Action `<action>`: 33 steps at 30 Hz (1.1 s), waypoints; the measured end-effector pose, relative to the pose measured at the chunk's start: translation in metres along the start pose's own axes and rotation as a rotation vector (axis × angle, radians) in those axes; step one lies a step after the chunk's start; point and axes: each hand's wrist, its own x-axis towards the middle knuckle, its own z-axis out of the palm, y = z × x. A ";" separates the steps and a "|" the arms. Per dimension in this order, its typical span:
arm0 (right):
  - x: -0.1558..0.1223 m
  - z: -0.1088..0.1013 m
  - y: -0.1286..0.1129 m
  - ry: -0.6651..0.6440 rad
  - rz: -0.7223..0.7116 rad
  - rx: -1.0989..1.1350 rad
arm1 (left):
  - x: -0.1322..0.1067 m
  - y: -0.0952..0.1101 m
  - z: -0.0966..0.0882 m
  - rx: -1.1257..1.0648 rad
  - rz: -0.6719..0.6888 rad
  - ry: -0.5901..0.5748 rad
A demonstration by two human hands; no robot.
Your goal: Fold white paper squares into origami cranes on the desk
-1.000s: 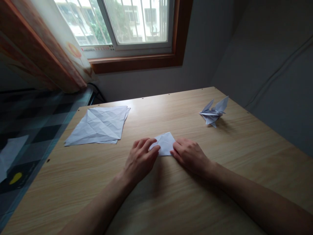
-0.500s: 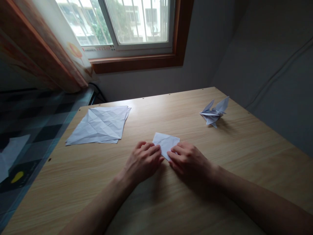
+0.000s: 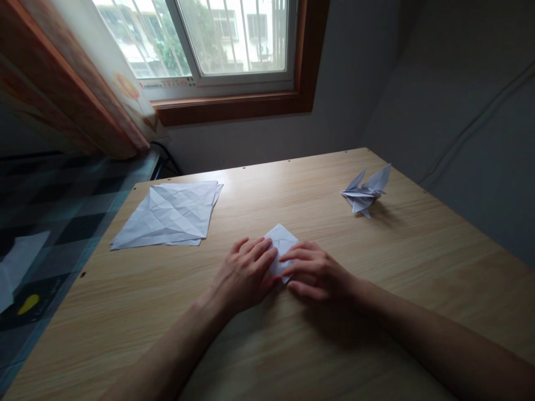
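Note:
A small folded white paper lies on the wooden table in front of me. My left hand lies over its left part with fingers stretched flat, pressing it down. My right hand rests on its right part, fingers extended over the paper and thumb beneath toward me. Most of the paper is hidden under both hands; only its far corner shows.
A stack of creased white paper sheets lies at the table's left. A finished folded paper crane stands at the far right. A window and curtain are behind; a checkered surface lies left of the table.
The folded paper has been turned and its shape changed; both hands have closed in over it, now covering more of it than before.

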 end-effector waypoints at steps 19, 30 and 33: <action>-0.004 -0.004 0.019 0.213 0.227 0.187 | 0.000 -0.004 -0.005 -0.070 0.007 -0.123; -0.004 -0.004 0.023 -0.008 -0.045 -0.251 | 0.001 -0.002 -0.007 -0.065 0.027 -0.100; -0.003 -0.002 0.020 -0.003 -0.015 -0.242 | 0.001 -0.002 -0.008 -0.077 0.054 -0.121</action>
